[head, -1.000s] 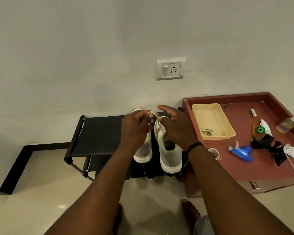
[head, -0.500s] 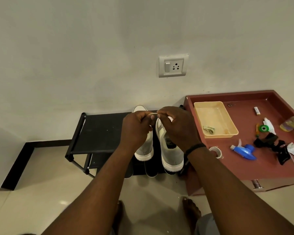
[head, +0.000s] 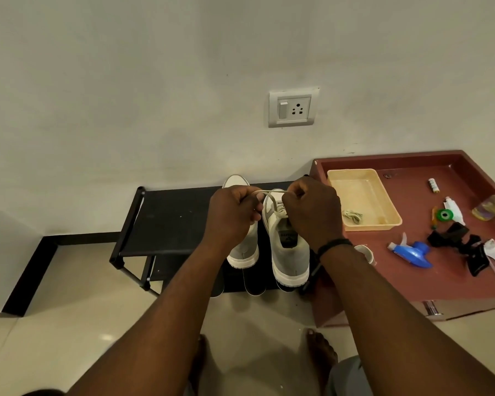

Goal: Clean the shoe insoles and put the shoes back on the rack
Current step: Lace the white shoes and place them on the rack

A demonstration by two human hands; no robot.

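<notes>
My left hand and right hand each pinch one end of the pale shoelace, fingers curled around it; the lace runs between them in a short arc. Both hands sit above the pair of grey shoes. The right shoe stands on the top shelf of the black shoe rack, near its right edge, heel toward me over the front edge. The left shoe stands just beside it, partly hidden by my left hand. To the right of the rack, a red tray carries a beige tub at its back left corner and a blue spray bottle near its middle.
</notes>
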